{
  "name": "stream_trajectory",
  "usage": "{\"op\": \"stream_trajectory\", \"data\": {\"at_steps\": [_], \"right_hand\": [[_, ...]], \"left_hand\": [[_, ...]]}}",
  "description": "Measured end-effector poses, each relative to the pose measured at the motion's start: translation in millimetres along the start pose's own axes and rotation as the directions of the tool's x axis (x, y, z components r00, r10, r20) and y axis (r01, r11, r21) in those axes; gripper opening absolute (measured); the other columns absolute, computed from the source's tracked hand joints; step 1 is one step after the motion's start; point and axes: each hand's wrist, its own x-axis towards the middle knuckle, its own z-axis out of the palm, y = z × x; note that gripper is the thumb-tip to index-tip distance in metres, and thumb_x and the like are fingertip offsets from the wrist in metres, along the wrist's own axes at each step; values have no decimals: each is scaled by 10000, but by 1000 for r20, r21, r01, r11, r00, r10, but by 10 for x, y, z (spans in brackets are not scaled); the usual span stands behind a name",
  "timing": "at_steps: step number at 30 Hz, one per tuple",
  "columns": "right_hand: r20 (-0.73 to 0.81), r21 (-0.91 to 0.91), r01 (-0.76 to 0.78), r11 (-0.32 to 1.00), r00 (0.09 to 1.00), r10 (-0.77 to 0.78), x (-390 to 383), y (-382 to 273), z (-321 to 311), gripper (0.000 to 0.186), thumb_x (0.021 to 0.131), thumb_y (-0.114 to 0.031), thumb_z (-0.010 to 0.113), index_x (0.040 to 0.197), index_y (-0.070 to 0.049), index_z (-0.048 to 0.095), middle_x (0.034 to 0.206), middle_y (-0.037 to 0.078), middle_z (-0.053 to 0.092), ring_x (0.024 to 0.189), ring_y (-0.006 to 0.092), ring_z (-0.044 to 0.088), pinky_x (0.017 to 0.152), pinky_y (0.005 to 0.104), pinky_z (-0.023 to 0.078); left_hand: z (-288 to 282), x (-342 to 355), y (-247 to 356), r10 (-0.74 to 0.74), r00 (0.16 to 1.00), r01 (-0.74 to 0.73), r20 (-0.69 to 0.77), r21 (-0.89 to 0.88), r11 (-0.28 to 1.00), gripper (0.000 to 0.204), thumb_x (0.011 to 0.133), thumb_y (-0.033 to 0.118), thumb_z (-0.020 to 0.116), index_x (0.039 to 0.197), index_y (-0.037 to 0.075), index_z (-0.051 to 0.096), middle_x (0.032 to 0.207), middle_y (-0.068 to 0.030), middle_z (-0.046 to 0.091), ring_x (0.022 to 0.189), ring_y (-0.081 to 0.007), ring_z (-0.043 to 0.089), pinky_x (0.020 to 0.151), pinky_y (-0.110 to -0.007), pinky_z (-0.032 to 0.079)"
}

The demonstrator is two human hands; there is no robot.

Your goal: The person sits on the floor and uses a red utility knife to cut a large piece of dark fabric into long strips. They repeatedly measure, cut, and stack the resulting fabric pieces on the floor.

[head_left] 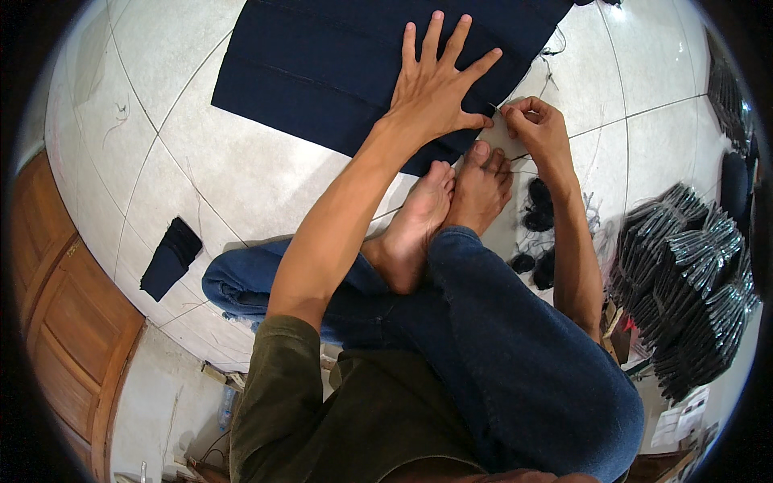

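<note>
Head view shows cloth (pixel 314 76) — under splayed left hand (pixel 433 92), beside right hand (pixel 539 133) pinching needle (pixel 494 107).

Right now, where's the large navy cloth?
In the head view, the cloth lies at top centre on the tiled floor, under the left hand, near the bare feet.

There is room to pass over the floor (pixel 189 109) left of the cloth (pixel 306 80). The feet (pixel 415 217) crowd its near corner; thread bundles (pixel 539 216) and, farther right, packets (pixel 684 282) stand in the way.
</note>
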Motion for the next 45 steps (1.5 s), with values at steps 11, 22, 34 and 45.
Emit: {"op": "stream_trajectory", "data": {"at_steps": [11, 22, 34, 45], "right_hand": [[-68, -9, 33, 999, 997, -33, -44, 59, -100, 258, 915, -245, 693, 979, 3, 726, 839, 100, 737, 732, 155, 658, 697, 293, 516], [-179, -768, 359, 531, 676, -715, -262, 305, -219, 349, 823, -120, 758, 1166, -123, 690, 1358, 126, 589, 1302, 331, 530, 1015, 491, 446], [-272, -825, 295, 482, 541, -796, -168, 44, -392, 117, 838, -118, 778, 924, -102, 701, 1216, 98, 659, 1212, 325, 580, 1018, 507, 428], [-230, -20, 300, 954, 927, -296, -69, -71, 281, 236, 959, -192, 721, 988, 42, 704, 784, 152, 710, 626, 173, 649, 591, 332, 501]], "left_hand": [[-25, 16, 16, 17, 1000, -17, 10, 47, 999, 937, 680, 713, 799, 1510, 398, 499, 1685, -172, 209, 1555, -452, 78, 1195, -709, 16], [88, 395, 15, 259, 952, -253, -163, 54, 966, 349, 933, 171, 692, 1253, 308, 723, 1299, -29, 619, 1273, -258, 504, 1067, -424, 381], [16, 418, -71, 372, 914, -339, -160, 198, 920, 297, 914, 155, 695, 1139, 338, 762, 1260, -9, 623, 1209, -235, 519, 1023, -433, 384], [-190, 538, -48, 254, 941, -304, -222, -237, 922, 189, 862, 285, 758, 918, 117, 691, 1021, -61, 601, 1046, -272, 549, 881, -440, 397]]}}
